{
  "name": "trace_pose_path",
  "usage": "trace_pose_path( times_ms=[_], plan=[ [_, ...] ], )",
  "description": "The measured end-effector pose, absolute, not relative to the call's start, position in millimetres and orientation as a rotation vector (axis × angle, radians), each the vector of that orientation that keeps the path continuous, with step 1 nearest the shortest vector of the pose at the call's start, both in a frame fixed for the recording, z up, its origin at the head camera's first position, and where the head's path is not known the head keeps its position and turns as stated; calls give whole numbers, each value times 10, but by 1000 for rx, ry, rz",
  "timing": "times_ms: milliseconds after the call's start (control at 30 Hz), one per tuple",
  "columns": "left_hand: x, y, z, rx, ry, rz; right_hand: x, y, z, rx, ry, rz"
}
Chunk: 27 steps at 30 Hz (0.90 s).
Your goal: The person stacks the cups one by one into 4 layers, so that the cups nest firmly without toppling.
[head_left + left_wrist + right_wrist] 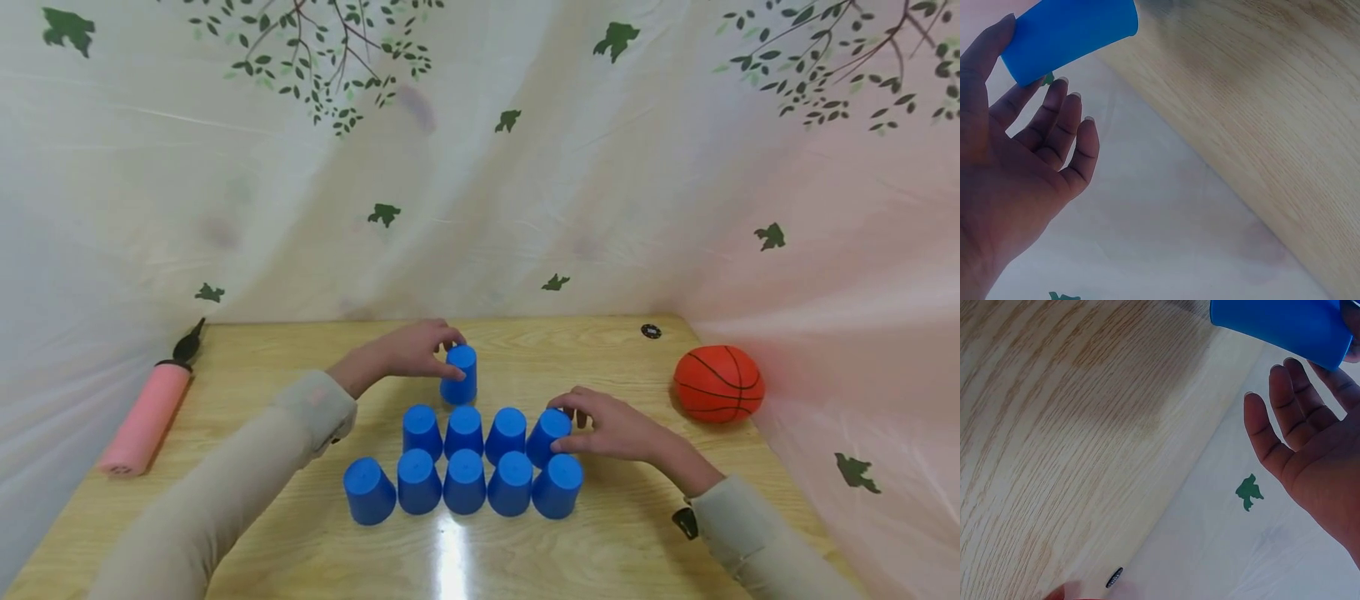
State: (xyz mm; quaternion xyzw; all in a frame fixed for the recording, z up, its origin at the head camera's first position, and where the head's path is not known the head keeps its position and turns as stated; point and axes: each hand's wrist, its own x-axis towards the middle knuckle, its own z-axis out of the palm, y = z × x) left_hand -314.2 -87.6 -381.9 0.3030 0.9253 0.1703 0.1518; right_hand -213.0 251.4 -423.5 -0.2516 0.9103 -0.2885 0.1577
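Pink pump [146, 421]: lies at 9 o'clock from the cups, too far off, I'd judge, to be knocked.
Left hand [412, 348]: at 11 o'clock, thumb and forefinger pinching one cup, other fingers loosely bent; a dipping wrist could catch the cups nearer the person.
Left-hand cup [461, 377]: blue, mouth down, at 12 o'clock; a hasty tug might bump its neighbours.
Front row [464, 483]: five blue cups, mouth down, at 6 o'clock, so closely set that one nudge could shift several.
Second row [506, 433]: four more just behind, running the same risk.
Right hand [611, 427]: at 3 o'clock, thumb and forefinger pinching the second row's end cup [547, 437]; an uneven squeeze could tip it.
Orange basketball [718, 384]: at 2 o'clock, well apart; a stray arm might set it rolling.
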Motion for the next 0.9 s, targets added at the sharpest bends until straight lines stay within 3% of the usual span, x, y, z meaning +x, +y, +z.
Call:
trace_pose_path(
  times_ms=[900],
  plan=[
    [-3156,-867,-3974,832,2637,414,-2118,2515,-4222,-719,2599,-821]
  ],
)
